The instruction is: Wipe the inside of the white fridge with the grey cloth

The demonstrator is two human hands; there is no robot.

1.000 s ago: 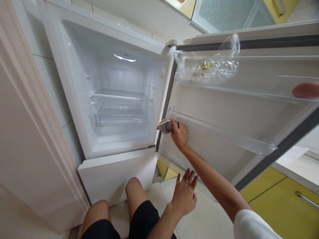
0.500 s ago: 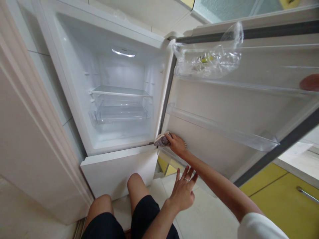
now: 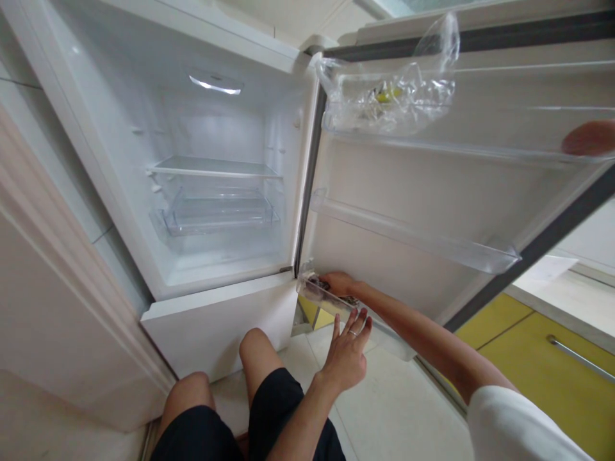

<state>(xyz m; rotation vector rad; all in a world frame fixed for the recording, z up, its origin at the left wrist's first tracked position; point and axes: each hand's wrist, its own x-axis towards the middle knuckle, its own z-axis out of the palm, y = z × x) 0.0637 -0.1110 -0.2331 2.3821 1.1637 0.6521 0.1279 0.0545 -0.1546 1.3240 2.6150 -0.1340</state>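
Observation:
An open fridge [image 3: 144, 166] stands in front of me, its door [image 3: 432, 211] swung to the right. My right hand [image 3: 339, 283] is closed on a dark cleaning cloth [image 3: 321, 286] inside the lowest clear door bin [image 3: 307, 293], pressed to the door's inner face. My left hand [image 3: 346, 355] hovers open just below that bin, fingers spread, a ring on one finger, touching or nearly touching the bin's front. My bare knees [image 3: 257, 349] are at the bottom.
A crumpled clear plastic bag [image 3: 389, 96] lies in the top door bin. A middle door bin [image 3: 413, 237] juts out. Inside the fridge are a glass shelf [image 3: 211, 168] and clear drawer [image 3: 216, 211]. Yellow cabinets [image 3: 542, 365] stand at right.
My right hand slid the cloth down the door's inner face from the middle bin into the lowest bin. My left hand rose slightly toward that bin. The view shifted left.

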